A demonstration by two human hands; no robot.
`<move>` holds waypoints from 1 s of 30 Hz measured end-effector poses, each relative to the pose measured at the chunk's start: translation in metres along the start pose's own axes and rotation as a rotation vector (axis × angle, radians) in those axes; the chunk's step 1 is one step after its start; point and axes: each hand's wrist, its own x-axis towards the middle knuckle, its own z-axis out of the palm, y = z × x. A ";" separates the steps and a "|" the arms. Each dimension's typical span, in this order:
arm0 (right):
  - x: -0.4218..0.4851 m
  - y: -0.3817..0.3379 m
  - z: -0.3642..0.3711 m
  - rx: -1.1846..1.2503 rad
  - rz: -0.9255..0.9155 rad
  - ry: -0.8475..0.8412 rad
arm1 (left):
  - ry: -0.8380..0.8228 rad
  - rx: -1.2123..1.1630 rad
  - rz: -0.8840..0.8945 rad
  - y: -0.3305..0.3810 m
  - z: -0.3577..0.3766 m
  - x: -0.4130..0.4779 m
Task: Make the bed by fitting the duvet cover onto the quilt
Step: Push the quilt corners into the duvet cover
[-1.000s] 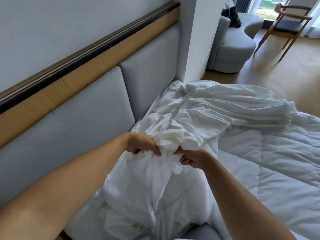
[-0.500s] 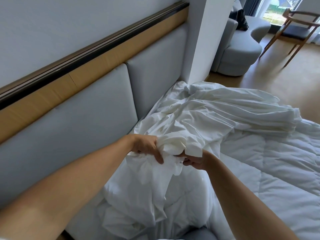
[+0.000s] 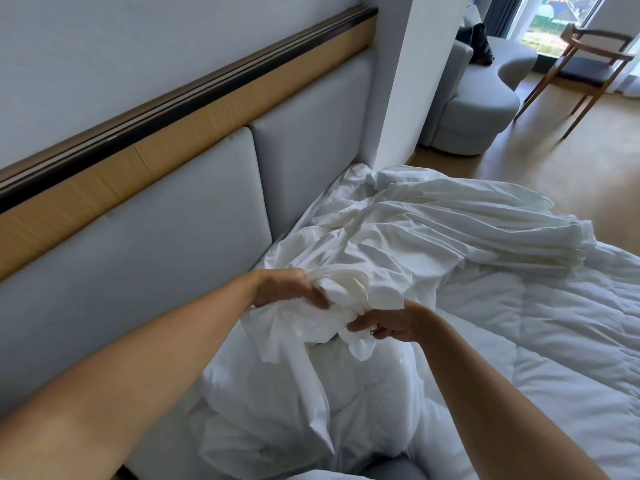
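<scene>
A white duvet cover [image 3: 415, 230] lies crumpled across the head end of the bed, bunched in folds toward the right. Under and beside it spreads the white stitched quilt [image 3: 540, 334]. My left hand [image 3: 287, 289] grips a gathered wad of the cover from above. My right hand [image 3: 388, 322] pinches the same wad from below, fingers curled into the cloth. The two hands are close together, and loose cover fabric hangs down beneath them over a bulging quilt corner [image 3: 349, 393].
A grey padded headboard [image 3: 180, 216] with a wooden rail runs along the left. A white pillar [image 3: 415, 74] stands at the bed's far corner. Beyond it are a grey sofa [image 3: 474, 95], a wooden chair [image 3: 588, 60] and bare wood floor [image 3: 568, 168].
My hands have shifted their hold on the bunched cover: the left hand has spread over the top of the wad and the right has dropped lower and slightly apart. My view has tilted a little.
</scene>
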 end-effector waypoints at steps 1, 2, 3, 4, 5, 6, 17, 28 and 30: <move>0.001 0.001 0.000 0.008 -0.021 0.024 | -0.078 0.067 -0.057 -0.001 0.002 -0.002; 0.002 0.001 0.000 0.030 -0.043 0.043 | -0.143 0.119 -0.094 -0.002 0.004 -0.003; 0.003 0.001 0.000 0.055 -0.061 0.060 | -0.184 0.155 -0.105 -0.003 0.006 -0.003; 0.004 0.001 0.000 0.071 -0.078 0.076 | -0.203 0.172 -0.089 -0.004 0.007 -0.004; 0.005 0.001 0.001 0.083 -0.093 0.088 | -0.207 0.165 -0.056 -0.004 0.007 -0.007; 0.005 0.002 0.002 0.102 -0.106 0.091 | -0.205 0.122 -0.021 -0.004 0.005 -0.009; 0.020 -0.006 0.020 0.072 -0.042 0.182 | 0.100 -0.019 0.080 0.008 0.006 -0.002; 0.027 -0.004 0.019 0.344 -0.120 0.221 | 0.150 -0.026 0.069 0.009 0.003 -0.010; 0.022 -0.008 0.020 0.200 -0.049 0.098 | 0.240 -0.087 0.096 0.018 -0.003 -0.012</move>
